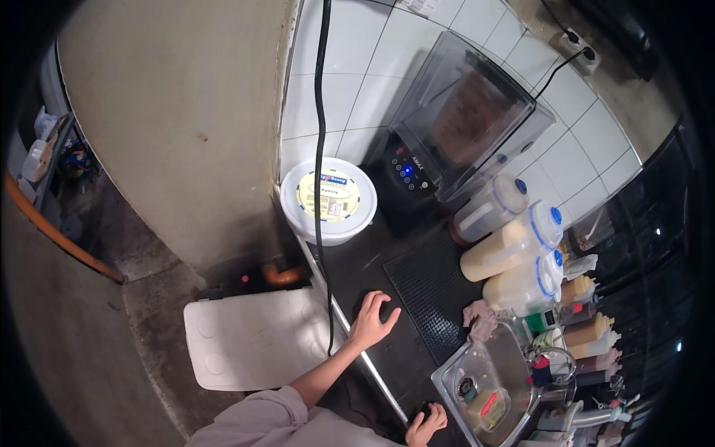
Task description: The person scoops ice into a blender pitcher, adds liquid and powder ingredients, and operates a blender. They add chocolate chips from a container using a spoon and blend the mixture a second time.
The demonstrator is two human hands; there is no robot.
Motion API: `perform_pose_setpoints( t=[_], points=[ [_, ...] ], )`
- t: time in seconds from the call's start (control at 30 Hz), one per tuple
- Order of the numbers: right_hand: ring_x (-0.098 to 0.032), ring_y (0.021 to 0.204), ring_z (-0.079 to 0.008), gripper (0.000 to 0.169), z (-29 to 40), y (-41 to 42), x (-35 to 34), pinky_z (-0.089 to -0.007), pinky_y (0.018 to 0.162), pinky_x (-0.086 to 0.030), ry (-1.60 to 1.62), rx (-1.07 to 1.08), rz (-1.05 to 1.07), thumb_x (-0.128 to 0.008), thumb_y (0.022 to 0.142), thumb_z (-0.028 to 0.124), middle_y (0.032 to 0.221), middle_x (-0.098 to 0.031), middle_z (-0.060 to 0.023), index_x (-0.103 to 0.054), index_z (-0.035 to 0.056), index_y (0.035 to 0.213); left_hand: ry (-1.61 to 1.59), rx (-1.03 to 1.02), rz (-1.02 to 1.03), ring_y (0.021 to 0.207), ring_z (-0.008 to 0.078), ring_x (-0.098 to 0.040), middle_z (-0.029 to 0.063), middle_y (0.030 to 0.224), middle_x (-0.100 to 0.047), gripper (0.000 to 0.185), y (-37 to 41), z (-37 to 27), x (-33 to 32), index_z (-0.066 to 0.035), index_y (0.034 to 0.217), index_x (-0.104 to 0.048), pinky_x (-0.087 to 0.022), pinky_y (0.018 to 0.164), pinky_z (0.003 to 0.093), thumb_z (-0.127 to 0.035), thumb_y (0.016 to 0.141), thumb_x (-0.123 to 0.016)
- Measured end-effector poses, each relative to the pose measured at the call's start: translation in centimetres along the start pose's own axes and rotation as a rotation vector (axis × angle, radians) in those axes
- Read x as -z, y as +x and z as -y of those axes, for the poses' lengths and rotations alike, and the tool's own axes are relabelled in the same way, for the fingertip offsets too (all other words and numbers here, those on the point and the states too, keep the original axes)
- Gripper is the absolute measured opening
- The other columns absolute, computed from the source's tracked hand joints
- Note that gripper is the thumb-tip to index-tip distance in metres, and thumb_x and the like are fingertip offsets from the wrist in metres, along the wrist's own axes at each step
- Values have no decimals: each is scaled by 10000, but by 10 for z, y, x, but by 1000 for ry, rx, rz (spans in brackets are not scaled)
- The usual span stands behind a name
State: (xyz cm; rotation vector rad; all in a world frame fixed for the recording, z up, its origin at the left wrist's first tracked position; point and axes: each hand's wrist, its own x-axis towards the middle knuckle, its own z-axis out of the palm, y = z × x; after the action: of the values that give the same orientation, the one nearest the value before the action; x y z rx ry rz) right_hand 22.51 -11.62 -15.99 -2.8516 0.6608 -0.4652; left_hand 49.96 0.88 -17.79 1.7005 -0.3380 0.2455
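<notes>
My left hand (375, 323) hovers over or rests on the dark counter (385, 363), beside the black rubber mat (427, 293); its fingers are curled apart with nothing between them. Farther down, my right hand (427, 426) is at the counter near the steel sink (503, 371), and a dark thing beneath its fingers is unclear. An enclosed AMAX blender (416, 167) with a lit blue light holds a jar of brown mixture (469, 117). Beside it stands a white tub (363, 193) with a vanilla label. Three lidded pitchers (503, 251) line the mat's far side.
A crumpled cloth (480, 321) lies by the sink, which holds a plastic container (489, 410). Squeeze bottles (589, 329) stand behind the faucet (567, 357). A black cable (320, 112) hangs across the view. A white cooler lid (257, 341) is below the counter edge.
</notes>
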Motion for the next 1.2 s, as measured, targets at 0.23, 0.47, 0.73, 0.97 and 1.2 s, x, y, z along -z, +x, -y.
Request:
perform_pose_setpoints(
  t=[0.23,0.47,0.73,0.97,1.2],
  points=[
    [-380,1018,-316,283,-2,0,2,-431,871,-234,-4,23,-1,-432,835,224,1071,-453,-159,-471,36,1043,-32,-37,-35,871,292,-489,146,933,-473,288,1,3,-4,6,928,-459,-409,759,354,-150,734,-603],
    [-351,1053,-316,321,-14,-11,-6,-425,913,-171,33,-39,5,-432,806,220,1085,-420,-171,-441,-6,1034,-78,-282,-206,1065,339,-387,207,1125,-398,414,141,-26,-29,45,1123,-363,-302,919,375,-95,767,-519],
    [-369,1032,-311,339,-16,-3,-11,-430,884,-204,39,15,4,-445,793,250,1065,-430,-169,-471,-12,1008,122,-75,-294,1080,354,-329,233,1164,-333,469,219,-14,-46,101,1119,-385,-271,938,389,-105,711,-488],
    [-376,1018,-304,306,-20,-5,-9,-423,880,-217,80,-39,-40,-458,774,221,1049,-430,-162,-478,8,993,171,-220,-310,1032,352,-371,217,1113,-379,436,219,3,-43,79,1098,-412,-293,912,390,-72,694,-475],
    [-382,1019,-301,303,-19,-4,-5,-418,875,-225,115,-74,-84,-470,768,208,1047,-435,-154,-469,19,1004,324,-159,-286,1003,354,-381,230,1078,-395,433,240,6,-38,82,1110,-425,-301,892,399,-121,728,-449]
  ],
)
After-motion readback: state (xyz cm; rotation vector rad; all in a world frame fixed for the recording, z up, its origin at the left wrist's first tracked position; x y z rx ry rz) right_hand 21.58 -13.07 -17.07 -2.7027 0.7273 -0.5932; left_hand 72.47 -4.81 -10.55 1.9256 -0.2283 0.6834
